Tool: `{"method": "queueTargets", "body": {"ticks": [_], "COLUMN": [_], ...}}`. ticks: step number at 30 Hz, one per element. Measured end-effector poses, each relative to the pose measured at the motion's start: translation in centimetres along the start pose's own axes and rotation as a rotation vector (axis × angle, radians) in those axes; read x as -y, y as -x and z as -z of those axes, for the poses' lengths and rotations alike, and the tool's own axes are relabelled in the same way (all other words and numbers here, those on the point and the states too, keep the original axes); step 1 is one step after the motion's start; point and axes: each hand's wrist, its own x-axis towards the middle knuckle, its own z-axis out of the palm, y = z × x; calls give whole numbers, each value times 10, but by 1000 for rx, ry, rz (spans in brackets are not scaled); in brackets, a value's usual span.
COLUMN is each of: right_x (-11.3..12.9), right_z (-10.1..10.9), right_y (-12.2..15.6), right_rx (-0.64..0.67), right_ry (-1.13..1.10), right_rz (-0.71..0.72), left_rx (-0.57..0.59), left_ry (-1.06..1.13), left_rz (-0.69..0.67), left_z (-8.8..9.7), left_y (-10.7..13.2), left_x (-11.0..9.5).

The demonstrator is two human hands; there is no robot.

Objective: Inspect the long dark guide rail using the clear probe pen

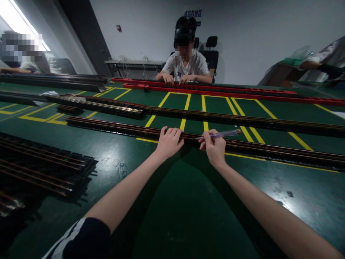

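A long dark strip with copper-coloured lines along it (pixel 269 149) lies across the green table before me. My left hand (pixel 169 144) rests on the strip, palm down, with its fingers spread and the thumb toward the right. Just to the right, my right hand (pixel 216 148) grips a slim screwdriver (pixel 228 133) with a clear handle and a brass-coloured end cap. Its thin shaft points left, its tip at or just over the strip between my two hands. Whether the tip touches the strip, I cannot tell.
More dark strips (pixel 242 120) run behind mine, and a stack of them (pixel 54 158) lies at the left. Yellow tape lines (pixel 204 108) mark the green table (pixel 188 201). Opposite, a person (pixel 185 66) handles a red rail (pixel 229 94). Other people are at both sides.
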Motion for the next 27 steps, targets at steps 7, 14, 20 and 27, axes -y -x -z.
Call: {"method": "queueTargets", "body": {"ticks": [7,14,20,27], "right_x": [-1,-1,0,2], "right_z": [-2,-2,-1,-1], "right_y": [0,-1,-1,1], "right_rx": [-3,4,23,-17], "right_ry": [-13,16,43,51], "right_rz": [-8,1,8,19], "left_rx": [5,8,15,7], "left_ry": [-14,-14,-23,-23], "left_rz": [3,-9,-13,-11], "left_z": [0,2,6,6], "left_y": [0,1,0,0], "left_x": [-1,-2,-3,-2]}}
